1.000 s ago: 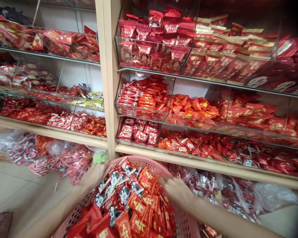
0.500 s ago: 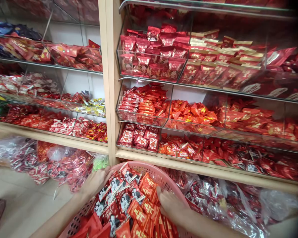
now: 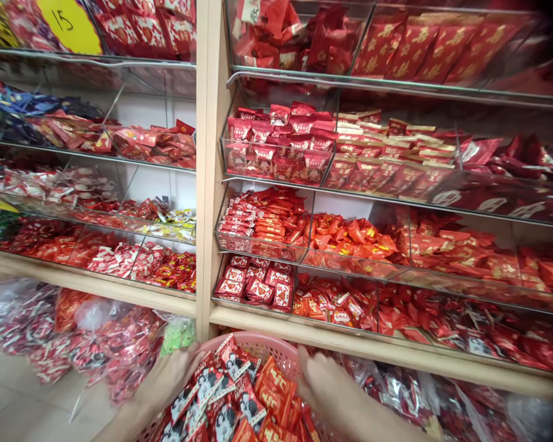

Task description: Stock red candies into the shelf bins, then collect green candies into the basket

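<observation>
A pink perforated plastic basket [image 3: 251,339] is at the bottom centre, heaped with small wrapped packets. In it, red-and-black printed packets [image 3: 225,420] lie on the left and orange-red packets with gold lettering [image 3: 275,383] on the right. My left hand [image 3: 179,371] is closed on the basket's left rim. On the opposite rim rests my right hand [image 3: 317,374], closed over the edge and slightly blurred. The undersides of both hands and the lower part of the basket are hidden.
Ahead, stepped shelves with clear dividers hold red packets [image 3: 258,285]. A wooden post [image 3: 207,184] separates left and right shelving. Plastic bags of packets [image 3: 124,334] lie on the tiled floor [image 3: 23,393] under the left shelves; more bags [image 3: 400,390] lie right.
The view has tilted up, so shelves and basket sit lower and higher shelves show. My right hand has moved from the packets inside to the basket's right rim; my left hand stays on its rim.
</observation>
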A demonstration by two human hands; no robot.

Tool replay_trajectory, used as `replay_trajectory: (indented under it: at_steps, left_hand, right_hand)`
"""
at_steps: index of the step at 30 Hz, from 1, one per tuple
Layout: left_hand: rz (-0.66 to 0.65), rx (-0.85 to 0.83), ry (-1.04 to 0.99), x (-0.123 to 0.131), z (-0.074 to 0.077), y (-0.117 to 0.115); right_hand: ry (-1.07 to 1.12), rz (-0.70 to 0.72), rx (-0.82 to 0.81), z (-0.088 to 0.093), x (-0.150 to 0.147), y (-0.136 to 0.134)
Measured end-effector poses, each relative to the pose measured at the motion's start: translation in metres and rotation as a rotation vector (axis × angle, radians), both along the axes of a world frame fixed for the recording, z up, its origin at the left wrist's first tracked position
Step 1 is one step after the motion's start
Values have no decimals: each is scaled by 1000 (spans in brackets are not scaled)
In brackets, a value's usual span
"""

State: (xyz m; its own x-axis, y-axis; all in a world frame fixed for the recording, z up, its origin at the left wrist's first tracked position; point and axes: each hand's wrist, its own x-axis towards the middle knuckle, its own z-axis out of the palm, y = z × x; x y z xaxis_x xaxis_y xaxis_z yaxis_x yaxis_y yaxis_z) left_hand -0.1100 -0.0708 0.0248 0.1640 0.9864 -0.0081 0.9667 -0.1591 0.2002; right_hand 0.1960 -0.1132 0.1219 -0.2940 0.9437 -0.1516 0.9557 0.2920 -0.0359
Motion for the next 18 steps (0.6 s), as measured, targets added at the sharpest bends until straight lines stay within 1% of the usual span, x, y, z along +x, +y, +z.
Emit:
replay_trajectory:
  at_steps: [3,6,8,11,13,14,16,18]
  left_hand:
    - [16,0,-14,0,0,-1]
    - [37,-20,-25,-1,0,0]
    - [47,-22,-25,-1,0,0]
    - [43,-23,-17,0,0,1]
    - [40,-35,-21,1,1,0]
    - [38,-37,-27,1,2,0]
    - [35,-29,-35,1,2,0]
    - [33,-8,-43,0,-2,1]
  right_hand:
    - [47,1,169,51,3,21]
    - [61,-1,368,95,9,46]
    - [76,51,493,123,14,64]
    - [38,204,672,160,17,91]
    - [-62,263,732,176,17,109]
    - [-120,272,739,181,16,117]
    - [-223,270,747,186,13,131]
    - [-289,264,787,185,7,142]
